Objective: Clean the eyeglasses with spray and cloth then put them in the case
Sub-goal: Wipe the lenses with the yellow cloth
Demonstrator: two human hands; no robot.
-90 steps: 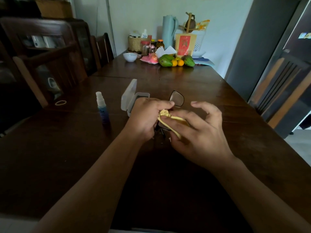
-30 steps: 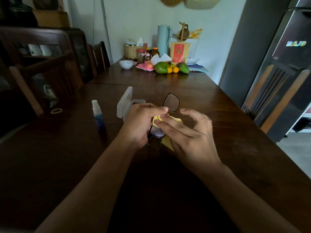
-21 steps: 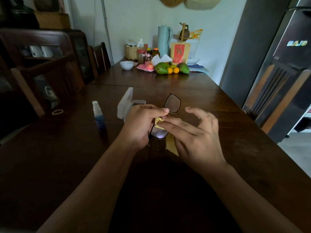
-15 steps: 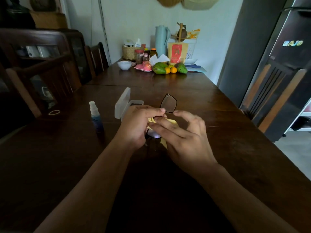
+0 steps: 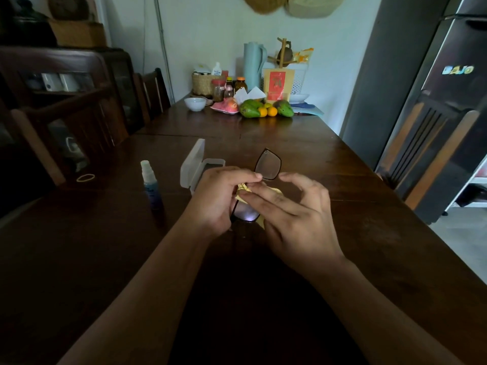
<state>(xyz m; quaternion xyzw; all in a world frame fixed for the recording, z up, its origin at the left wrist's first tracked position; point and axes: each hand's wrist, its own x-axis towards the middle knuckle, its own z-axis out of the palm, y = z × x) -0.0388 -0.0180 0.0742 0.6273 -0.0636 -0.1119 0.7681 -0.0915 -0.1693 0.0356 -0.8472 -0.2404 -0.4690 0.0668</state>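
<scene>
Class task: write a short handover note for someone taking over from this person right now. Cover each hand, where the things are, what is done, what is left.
Left hand: holds the glasses above the table.
Right hand: presses the yellow cloth on the near lens.
Spray: upright, left of the hands.
Case: open, empty as far as visible, behind the left hand.
Done: wiping is under way.
Left: finish both lenses, put glasses in case.

Spray bottle (image 5: 149,184), open case (image 5: 196,164) flank left — right clear.
</scene>
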